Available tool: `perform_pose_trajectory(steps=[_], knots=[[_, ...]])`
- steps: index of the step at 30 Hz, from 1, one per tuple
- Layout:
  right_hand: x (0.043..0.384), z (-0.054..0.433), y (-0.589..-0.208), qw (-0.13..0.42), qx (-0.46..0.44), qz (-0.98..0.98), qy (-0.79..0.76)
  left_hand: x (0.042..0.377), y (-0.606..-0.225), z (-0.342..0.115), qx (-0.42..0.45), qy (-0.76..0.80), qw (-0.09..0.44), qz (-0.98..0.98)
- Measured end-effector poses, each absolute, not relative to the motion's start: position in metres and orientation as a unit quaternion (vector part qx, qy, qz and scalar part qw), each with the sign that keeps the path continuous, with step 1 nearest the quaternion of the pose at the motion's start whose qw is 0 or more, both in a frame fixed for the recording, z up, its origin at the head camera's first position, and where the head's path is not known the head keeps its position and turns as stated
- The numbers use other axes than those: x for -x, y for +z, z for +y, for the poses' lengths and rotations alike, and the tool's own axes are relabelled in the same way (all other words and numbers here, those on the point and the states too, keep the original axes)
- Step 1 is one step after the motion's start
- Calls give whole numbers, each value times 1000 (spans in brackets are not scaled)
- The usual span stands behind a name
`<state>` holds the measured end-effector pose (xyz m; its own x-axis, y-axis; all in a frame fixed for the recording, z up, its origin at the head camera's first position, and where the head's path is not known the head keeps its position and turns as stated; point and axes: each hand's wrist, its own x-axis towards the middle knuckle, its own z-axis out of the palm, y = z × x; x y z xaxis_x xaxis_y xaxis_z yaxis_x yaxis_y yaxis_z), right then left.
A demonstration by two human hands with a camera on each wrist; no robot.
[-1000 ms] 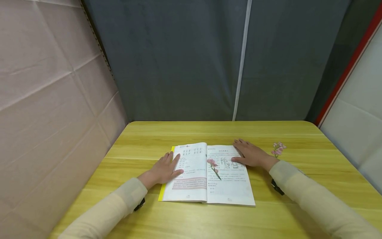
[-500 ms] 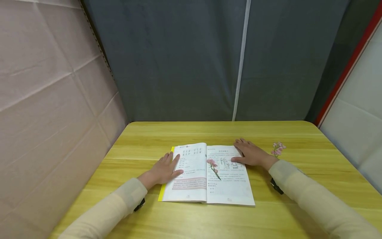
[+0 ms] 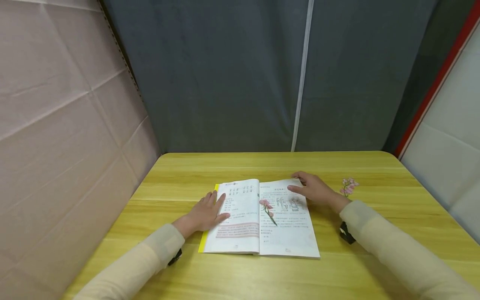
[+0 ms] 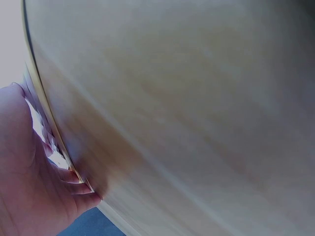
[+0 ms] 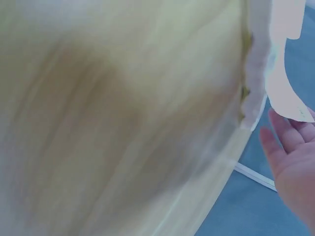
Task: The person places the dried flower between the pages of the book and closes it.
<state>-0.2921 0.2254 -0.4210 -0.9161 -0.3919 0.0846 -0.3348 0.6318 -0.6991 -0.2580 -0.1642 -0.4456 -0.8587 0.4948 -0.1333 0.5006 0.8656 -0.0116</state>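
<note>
An open book [image 3: 288, 239] with printed pages and a yellow cover edge lies on the wooden table. Across its right page, close to the spine, rests a sprig of pink flowers [image 3: 267, 204] with a green stem. My left hand [image 3: 204, 212] lies spread on the left page's outer edge; the left wrist view shows its fingertips at the table surface beside the book. At the far right corner, my right hand [image 3: 316, 189] pinches the corner of a page [image 5: 283, 93], which curves up from the rest of the book in the right wrist view.
A second pink flower sprig [image 3: 349, 186] lies on the table [image 3: 180, 171] right of the book, partly behind the right forearm. A dark grey curtain [image 3: 225, 83] hangs behind the table, with pale fabric walls [image 3: 67, 125] at the sides.
The right hand has gone from lying flat on the right page to gripping its far corner, which now lifts slightly. The left hand, book and flowers stay in place.
</note>
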Motion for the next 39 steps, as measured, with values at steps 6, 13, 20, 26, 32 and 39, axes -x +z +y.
perform_pose_trajectory(steps=[6,13,20,26,32,39], knots=[[289,224,-407,64,166,856,-486,257,-444,-164,-255,-17,72,964],[284,215,-388,119,127,791,-586,255,-444,-164,-248,-10,77,966],[274,197,-383,158,164,734,-640,256,-445,-165,-253,-12,67,965],[259,176,-385,198,194,706,-651,256,-445,-166,-251,-10,71,965],[242,157,-393,190,287,725,-597,256,-445,-165,-255,-5,70,964],[225,134,-407,119,349,811,-455,260,-447,-168,-263,-19,63,963]])
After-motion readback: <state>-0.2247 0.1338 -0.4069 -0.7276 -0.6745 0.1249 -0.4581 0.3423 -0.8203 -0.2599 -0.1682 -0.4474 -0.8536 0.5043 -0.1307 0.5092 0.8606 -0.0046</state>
